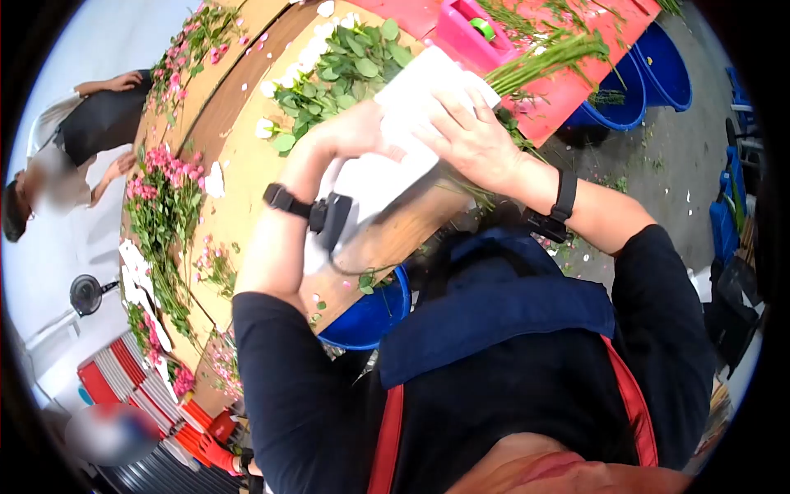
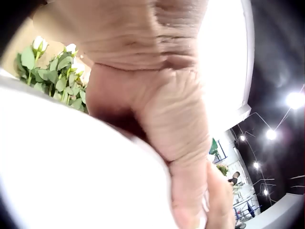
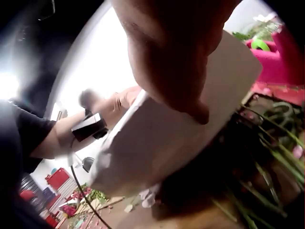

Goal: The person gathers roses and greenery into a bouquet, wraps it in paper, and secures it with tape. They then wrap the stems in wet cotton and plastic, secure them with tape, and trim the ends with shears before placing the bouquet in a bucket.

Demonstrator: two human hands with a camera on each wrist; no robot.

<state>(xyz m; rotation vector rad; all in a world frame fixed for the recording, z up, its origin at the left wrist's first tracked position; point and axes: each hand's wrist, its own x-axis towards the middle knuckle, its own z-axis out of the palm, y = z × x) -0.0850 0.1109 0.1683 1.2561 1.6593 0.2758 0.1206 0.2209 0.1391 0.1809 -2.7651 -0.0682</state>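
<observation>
White paper point(image 1: 395, 177), folded into a wrap, is held up over the table edge; green stems point(image 1: 547, 62) lie beyond its right end. My left hand point(image 1: 358, 132) grips the paper's left side, its fingertips partly hidden; in the left wrist view the thumb of that hand point(image 2: 167, 114) bends over the white sheet point(image 2: 86, 162). Across the top of the wrap lie the spread fingers of my right hand point(image 1: 477, 144). The right wrist view shows that hand point(image 3: 167, 62) with its thumb against the near face of the paper point(image 3: 157, 138). The wrap's inside is hidden.
White roses with leaves point(image 1: 337, 74) lie just beyond the paper, pink roses point(image 1: 169, 177) further left. A pink container point(image 1: 465, 37) stands on the red surface point(image 1: 568, 99). Blue buckets point(image 1: 366, 317) are below the table edges. Another person point(image 1: 99, 123) is across the table.
</observation>
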